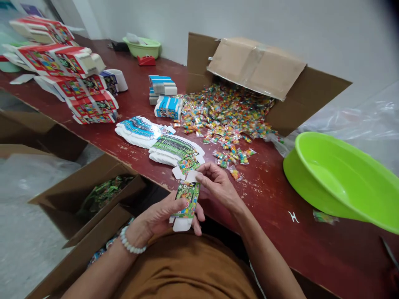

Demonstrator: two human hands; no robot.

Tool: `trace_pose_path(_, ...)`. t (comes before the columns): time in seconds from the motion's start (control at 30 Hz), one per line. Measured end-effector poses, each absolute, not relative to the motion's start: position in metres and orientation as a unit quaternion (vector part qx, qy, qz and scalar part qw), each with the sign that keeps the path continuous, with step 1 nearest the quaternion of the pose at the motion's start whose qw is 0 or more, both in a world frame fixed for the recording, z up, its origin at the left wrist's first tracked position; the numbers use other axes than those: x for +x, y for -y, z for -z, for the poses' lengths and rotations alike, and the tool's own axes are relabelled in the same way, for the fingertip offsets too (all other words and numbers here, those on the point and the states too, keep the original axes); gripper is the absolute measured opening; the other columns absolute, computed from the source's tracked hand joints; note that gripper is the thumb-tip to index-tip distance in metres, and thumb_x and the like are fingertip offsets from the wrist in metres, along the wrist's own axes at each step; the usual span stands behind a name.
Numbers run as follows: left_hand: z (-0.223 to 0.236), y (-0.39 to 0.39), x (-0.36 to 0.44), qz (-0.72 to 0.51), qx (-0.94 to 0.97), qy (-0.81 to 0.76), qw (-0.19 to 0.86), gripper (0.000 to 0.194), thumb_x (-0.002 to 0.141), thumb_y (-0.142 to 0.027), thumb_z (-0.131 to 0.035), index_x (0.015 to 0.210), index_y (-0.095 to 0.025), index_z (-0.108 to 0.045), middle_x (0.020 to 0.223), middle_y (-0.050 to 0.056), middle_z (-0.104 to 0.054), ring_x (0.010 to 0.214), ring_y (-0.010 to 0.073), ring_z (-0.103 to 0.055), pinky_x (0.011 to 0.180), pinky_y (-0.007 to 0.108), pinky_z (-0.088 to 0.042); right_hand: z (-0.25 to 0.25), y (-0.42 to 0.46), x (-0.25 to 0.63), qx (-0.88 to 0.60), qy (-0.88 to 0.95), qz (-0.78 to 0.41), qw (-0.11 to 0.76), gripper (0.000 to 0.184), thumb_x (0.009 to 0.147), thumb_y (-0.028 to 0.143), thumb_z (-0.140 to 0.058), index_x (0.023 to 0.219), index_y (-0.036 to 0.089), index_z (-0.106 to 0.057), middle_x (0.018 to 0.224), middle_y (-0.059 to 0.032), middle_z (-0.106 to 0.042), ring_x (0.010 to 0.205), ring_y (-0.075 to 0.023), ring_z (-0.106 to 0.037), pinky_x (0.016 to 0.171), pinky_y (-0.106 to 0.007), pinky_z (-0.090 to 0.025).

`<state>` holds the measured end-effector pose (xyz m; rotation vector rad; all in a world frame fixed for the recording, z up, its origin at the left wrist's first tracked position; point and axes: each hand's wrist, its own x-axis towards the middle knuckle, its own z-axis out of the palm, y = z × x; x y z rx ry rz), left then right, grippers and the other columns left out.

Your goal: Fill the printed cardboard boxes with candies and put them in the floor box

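Observation:
A small green printed carton (188, 195) is in my left hand (168, 211), thumb across its front and fingers behind. Its lower white flap (182, 224) hangs open. My right hand (218, 185) pinches the white flap (192, 176) at the carton's top between thumb and fingers. Just beyond lies a fanned row of flat green cartons (174, 147), overlapping a row of flat blue cartons (140, 129). Past my right hand, small clear packets of colourful candy (232, 155) lie loose, spilling from a tipped cardboard box (258, 62).
Red carton bundles (62, 60) are stacked at the left, with blue bundles (168, 107) mid-table. A lime-green basin (330, 178) stands at the right. Below the table's left edge, open cardboard boxes (59, 199) hold green and blue packages. A red tape dispenser (146, 61) sits farther back.

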<state>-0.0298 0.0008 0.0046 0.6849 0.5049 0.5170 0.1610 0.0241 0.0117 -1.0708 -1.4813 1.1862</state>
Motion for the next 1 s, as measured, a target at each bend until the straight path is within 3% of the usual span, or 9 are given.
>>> trace_pose_path(0.1, 0.002, 0.001, -0.030, -0.275, 0.348, -0.256, 0.859, 0.061, 0.063, -0.059, -0.088, 0.102, -0.017, -0.066, 0.082, 0.007, -0.076, 0.066, 0.0230, -0.073, 0.065, 0.030, -0.054, -0.016, -0.013, 0.156, -0.474, 0.700, -0.285, 0.452, 0.022, 0.089, 0.030, -0.067, 0.108, 0.024, -0.061, 0.110, -0.0070, -0.059, 0.096, -0.0203, -0.057, 0.082, -0.034, -0.049)
trace_pose_path(0.2, 0.005, -0.002, -0.031, -0.276, 0.412, -0.277, 0.823, 0.056, 0.060, -0.058, -0.089, 0.090, -0.014, -0.070, 0.076, 0.006, -0.073, 0.067, 0.0209, -0.069, 0.068, 0.030, -0.053, -0.024, -0.007, 0.155, -0.452, 0.783, -0.199, 0.379, 0.024, 0.085, 0.028, -0.074, 0.104, 0.023, -0.062, 0.110, -0.0082, -0.060, 0.103, -0.0242, -0.057, 0.088, -0.037, -0.049)
trace_pose_path(0.33, 0.005, -0.005, -0.029, -0.232, 0.479, -0.311, 0.788, 0.041, 0.065, -0.050, -0.086, 0.077, -0.014, -0.072, 0.073, 0.005, -0.071, 0.068, 0.0190, -0.068, 0.073, 0.029, -0.053, -0.031, -0.006, 0.162, -0.434, 0.815, -0.220, 0.314, 0.015, 0.084, 0.023, -0.075, 0.091, 0.021, -0.062, 0.096, -0.0040, -0.063, 0.086, -0.0193, -0.060, 0.070, -0.029, -0.047)
trace_pose_path(0.43, 0.005, -0.004, -0.029, -0.216, 0.458, -0.313, 0.803, 0.038, 0.072, -0.048, -0.081, 0.088, -0.015, -0.071, 0.076, 0.004, -0.071, 0.063, 0.0168, -0.069, 0.068, 0.028, -0.053, -0.029, -0.001, 0.167, -0.422, 0.817, -0.230, 0.318, 0.012, 0.086, 0.020, -0.071, 0.081, 0.021, -0.061, 0.080, 0.0000, -0.061, 0.067, -0.0141, -0.057, 0.057, -0.025, -0.040)
trace_pose_path(0.53, 0.008, -0.003, -0.031, -0.209, 0.408, -0.307, 0.834, 0.049, 0.070, -0.050, -0.083, 0.102, -0.017, -0.066, 0.077, 0.003, -0.071, 0.055, 0.0159, -0.069, 0.059, 0.027, -0.053, -0.023, 0.007, 0.166, -0.445, 0.808, -0.209, 0.325, 0.003, 0.090, 0.021, -0.067, 0.087, 0.021, -0.065, 0.082, -0.0012, -0.065, 0.068, -0.0146, -0.060, 0.059, -0.025, -0.042)
trace_pose_path(0.63, 0.010, -0.003, -0.032, -0.185, 0.384, -0.290, 0.857, 0.054, 0.064, -0.053, -0.088, 0.097, -0.017, -0.064, 0.073, 0.002, -0.070, 0.050, 0.0153, -0.068, 0.054, 0.026, -0.053, -0.019, 0.011, 0.162, -0.477, 0.792, -0.187, 0.331, 0.006, 0.088, 0.024, -0.070, 0.092, 0.021, -0.066, 0.089, -0.0037, -0.067, 0.073, -0.0169, -0.062, 0.061, -0.026, -0.045)
trace_pose_path(0.8, 0.009, -0.001, -0.033, -0.179, 0.355, -0.294, 0.869, 0.060, 0.057, -0.058, -0.091, 0.089, -0.016, -0.062, 0.067, 0.001, -0.069, 0.049, 0.0156, -0.067, 0.048, 0.025, -0.053, -0.023, 0.014, 0.162, -0.463, 0.788, -0.232, 0.333, 0.014, 0.088, 0.024, -0.067, 0.076, 0.022, -0.061, 0.069, 0.0010, -0.062, 0.055, -0.0127, -0.054, 0.051, -0.024, -0.041)
trace_pose_path(1.0, 0.003, 0.005, -0.033, -0.165, 0.331, -0.249, 0.895, 0.062, 0.055, -0.058, -0.092, 0.089, -0.018, -0.059, 0.064, -0.001, -0.068, 0.049, 0.0160, -0.068, 0.051, 0.026, -0.057, -0.026, 0.020, 0.166, -0.466, 0.768, -0.317, 0.302, 0.013, 0.094, 0.029, -0.063, 0.083, 0.022, -0.063, 0.071, 0.0015, -0.065, 0.057, -0.0120, -0.057, 0.056, -0.023, -0.045)
